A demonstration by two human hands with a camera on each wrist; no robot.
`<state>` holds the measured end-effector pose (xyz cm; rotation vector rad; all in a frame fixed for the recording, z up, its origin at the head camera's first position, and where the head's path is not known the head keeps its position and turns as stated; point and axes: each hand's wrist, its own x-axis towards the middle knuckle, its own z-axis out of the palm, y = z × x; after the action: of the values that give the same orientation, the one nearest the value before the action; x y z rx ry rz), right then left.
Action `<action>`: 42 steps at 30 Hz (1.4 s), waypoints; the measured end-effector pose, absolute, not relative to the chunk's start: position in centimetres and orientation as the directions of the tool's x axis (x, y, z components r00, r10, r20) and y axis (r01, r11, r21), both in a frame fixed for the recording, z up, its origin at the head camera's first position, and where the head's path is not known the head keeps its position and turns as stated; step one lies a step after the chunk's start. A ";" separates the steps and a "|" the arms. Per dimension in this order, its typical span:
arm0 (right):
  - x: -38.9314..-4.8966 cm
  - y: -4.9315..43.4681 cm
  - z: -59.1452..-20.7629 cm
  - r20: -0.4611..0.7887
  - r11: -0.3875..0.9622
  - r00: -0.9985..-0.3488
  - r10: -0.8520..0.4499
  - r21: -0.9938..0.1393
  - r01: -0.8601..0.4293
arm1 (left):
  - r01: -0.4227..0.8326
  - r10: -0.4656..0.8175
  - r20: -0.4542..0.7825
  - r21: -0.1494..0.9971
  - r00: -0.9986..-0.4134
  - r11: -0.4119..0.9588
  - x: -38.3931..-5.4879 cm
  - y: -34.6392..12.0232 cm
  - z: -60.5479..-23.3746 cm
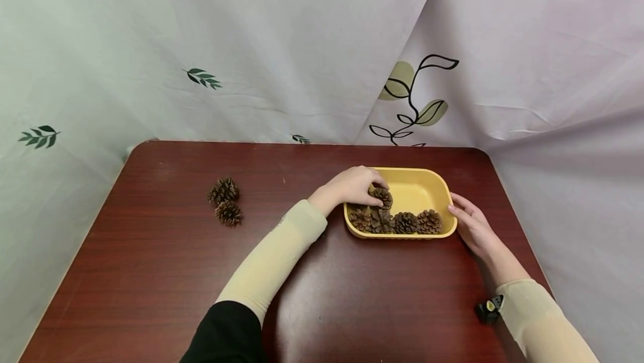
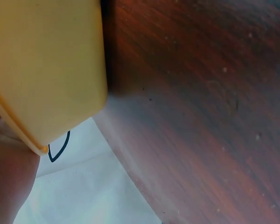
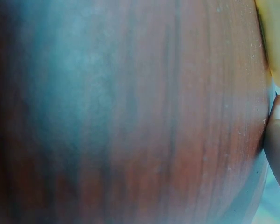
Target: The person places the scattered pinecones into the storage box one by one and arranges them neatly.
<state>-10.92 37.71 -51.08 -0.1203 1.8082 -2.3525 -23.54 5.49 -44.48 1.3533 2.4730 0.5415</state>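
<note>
In the head view my left hand point(image 1: 354, 187) reaches over the left rim of a yellow plastic tray point(image 1: 420, 187). Its thumb and fingers hold a brown pine cone point(image 1: 382, 197) inside, above other pine cones point(image 1: 405, 222) lined along the near wall. My right hand point(image 1: 475, 226) grips the tray's right end, thumb over the rim and fingers along the outer wall. The left wrist view has the tray's outer wall point(image 2: 51, 60) large, with part of the left hand at its rim. At the edge of the right wrist view, right fingers point(image 3: 278, 109) show beside the tray.
Two more pine cones point(image 1: 226, 202) lie together on the left part of the dark red wooden table point(image 1: 166, 273). A pale curtain with leaf prints point(image 1: 251, 44) hangs behind the table's far edge. A small black device point(image 1: 488, 311) sits at the right sleeve.
</note>
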 end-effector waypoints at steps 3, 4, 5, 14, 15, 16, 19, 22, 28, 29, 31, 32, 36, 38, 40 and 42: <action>-11.0 37.6 -51.0 -0.044 -0.250 -0.982 -0.181 -0.964 0.089 | 0.744 0.845 -0.057 0.447 -0.531 0.497 -23.5 5.5 -44.6; -11.0 37.6 -51.0 -0.044 -0.250 -0.983 -0.180 -0.964 0.089 | 0.743 0.845 -0.057 0.447 -0.532 0.498 -23.5 5.5 -44.6; -11.0 37.6 -51.0 -0.044 -0.252 -0.983 -0.179 -0.964 0.089 | 0.744 0.845 -0.059 0.445 -0.532 0.499 -23.5 5.5 -44.6; -10.9 37.6 -50.9 -0.048 -0.271 -0.981 -0.186 -0.958 0.099 | 0.746 0.847 -0.049 0.449 -0.529 0.492 -23.5 5.4 -44.4; -10.9 37.6 -50.9 -0.049 -0.266 -0.981 -0.187 -0.959 0.099 | 0.746 0.846 -0.042 0.450 -0.532 0.491 -23.5 5.2 -44.3; -10.9 37.6 -50.9 -0.051 -0.264 -0.981 -0.187 -0.959 0.101 | 0.747 0.845 -0.034 0.449 -0.534 0.490 -23.5 5.1 -44.3; -10.9 37.7 -50.9 -0.059 -0.257 -0.980 -0.188 -0.961 0.107 | 0.747 0.838 -0.003 0.450 -0.546 0.489 -23.5 4.5 -44.1; -10.9 37.7 -50.9 -0.063 -0.264 -0.980 -0.187 -0.958 0.112 | 0.747 0.827 0.033 0.451 -0.562 0.489 -23.5 3.6 -43.9; -10.8 37.7 -50.9 -0.060 -0.253 -0.981 -0.183 -0.962 0.106 | 0.744 0.802 0.110 0.463 -0.587 0.482 -23.3 1.5 -43.3; -10.8 37.7 -50.9 -0.060 -0.250 -0.981 -0.183 -0.962 0.106 | 0.743 0.797 0.120 0.465 -0.592 0.482 -23.3 1.1 -43.2; -10.8 37.7 -51.0 -0.061 -0.246 -0.981 -0.184 -0.963 0.106 | 0.742 0.787 0.140 0.464 -0.601 0.485 -23.1 0.4 -43.0; -10.8 37.7 -51.0 -0.060 -0.251 -0.981 -0.182 -0.962 0.106 | 0.741 0.781 0.152 0.465 -0.606 0.484 -23.0 0.1 -42.9; -10.7 37.7 -51.0 -0.052 -0.250 -0.982 -0.182 -0.963 0.097 | 0.735 0.756 0.190 0.465 -0.627 0.493 -22.8 -1.3 -42.6; -10.7 37.7 -50.9 -0.047 -0.248 -0.982 -0.184 -0.964 0.092 | 0.727 0.742 0.204 0.476 -0.639 0.495 -22.6 -2.1 -42.5; -10.8 37.7 -50.9 -0.046 -0.246 -0.982 -0.185 -0.965 0.092 | 0.718 0.729 0.212 0.484 -0.651 0.500 -22.5 -2.8 -42.3; -10.7 37.7 -50.9 -0.047 -0.243 -0.982 -0.185 -0.966 0.092 | 0.706 0.718 0.210 0.493 -0.664 0.508 -22.2 -3.6 -42.1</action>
<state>-10.72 37.65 -50.86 -0.1136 1.8128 -2.3434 -22.23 -3.58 -42.13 1.2788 2.7095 0.8705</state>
